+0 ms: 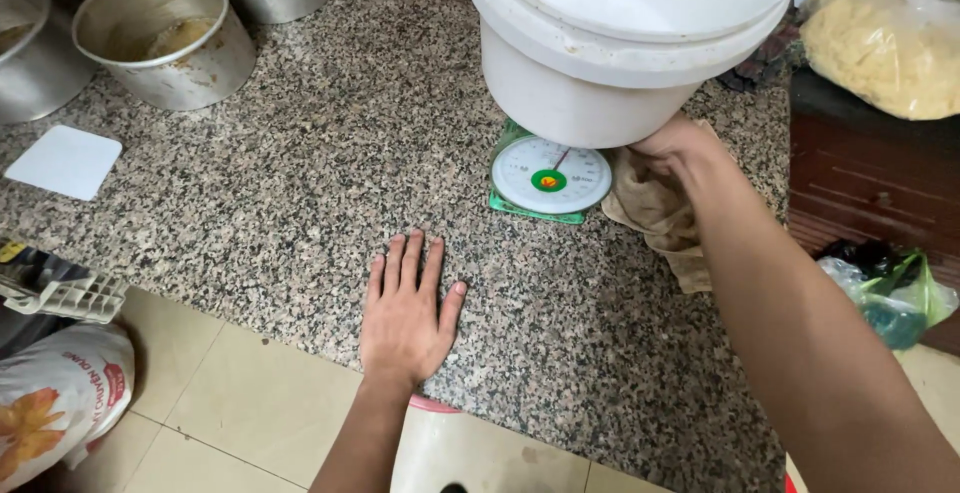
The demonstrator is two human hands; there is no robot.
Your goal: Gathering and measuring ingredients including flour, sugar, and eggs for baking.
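The large white plastic bucket point(625, 43) already stood on the green dial kitchen scale point(545, 178); the left hand point(405, 308) lay flat, fingers spread and empty, on the speckled granite countertop point(300, 173), while the right hand point(680, 143) was closed around a crumpled brown cloth point(655, 213) at the bucket's base.

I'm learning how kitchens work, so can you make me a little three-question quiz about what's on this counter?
1. True or false: the white bucket stands on the green dial scale.
2. Which hand lies flat on the granite counter? A) left hand B) right hand C) neither
3. Fill in: the right hand rests on a crumpled brown ____ beside the scale.

Key:
1. True; the bucket sits on top of the scale, with the dial showing below it.
2. A; the left hand is spread palm down near the counter's edge, holding nothing.
3. Cloth; it lies just to the right of the scale.
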